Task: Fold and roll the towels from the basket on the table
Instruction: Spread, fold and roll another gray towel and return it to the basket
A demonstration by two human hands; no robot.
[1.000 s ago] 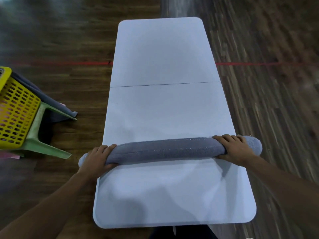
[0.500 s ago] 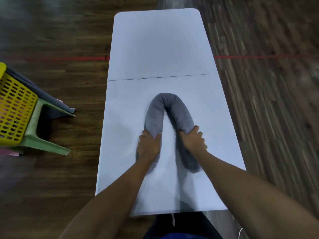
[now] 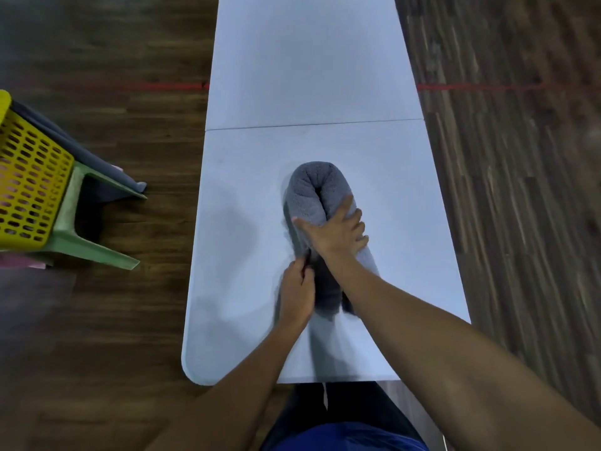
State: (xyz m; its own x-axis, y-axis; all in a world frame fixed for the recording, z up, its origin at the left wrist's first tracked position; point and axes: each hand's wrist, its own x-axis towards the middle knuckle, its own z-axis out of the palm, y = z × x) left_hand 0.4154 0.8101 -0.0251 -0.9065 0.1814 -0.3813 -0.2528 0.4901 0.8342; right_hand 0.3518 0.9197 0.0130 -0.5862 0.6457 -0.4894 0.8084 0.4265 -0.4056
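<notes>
Grey rolled towel (image 3: 312,187): doubled into a U mid-worktop (image 3: 325,76), bend away from you. Your right hand (image 3: 335,232) clasps both legs together, keeping the fold closed. Your left hand (image 3: 297,294) grips the near left end, probably to tuck it.

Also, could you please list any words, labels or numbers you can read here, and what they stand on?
None: no readable text shows on the grey towel, the white table, the yellow basket, the green stool or the red floor line.
</notes>
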